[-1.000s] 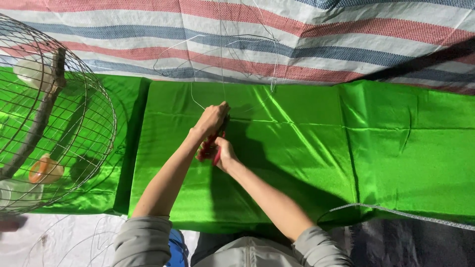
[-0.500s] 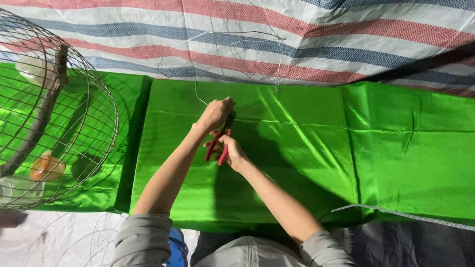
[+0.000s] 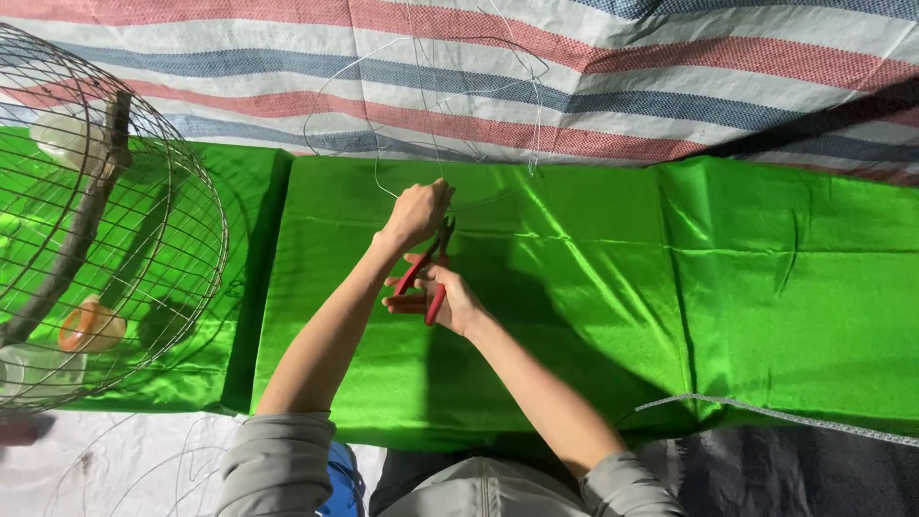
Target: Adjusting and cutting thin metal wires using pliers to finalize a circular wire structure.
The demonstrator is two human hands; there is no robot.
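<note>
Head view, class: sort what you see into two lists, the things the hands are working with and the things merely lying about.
In use:
left hand, pinching the thin wire
right hand, gripping the red-handled pliers
green cloth under the hands

Lying about:
round wire cage at the left
orange cup inside it
striped tarp
loose wire on the floor

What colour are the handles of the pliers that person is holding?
Red. The pliers sit in the right hand, over the green cloth, seen in the head view.
</note>
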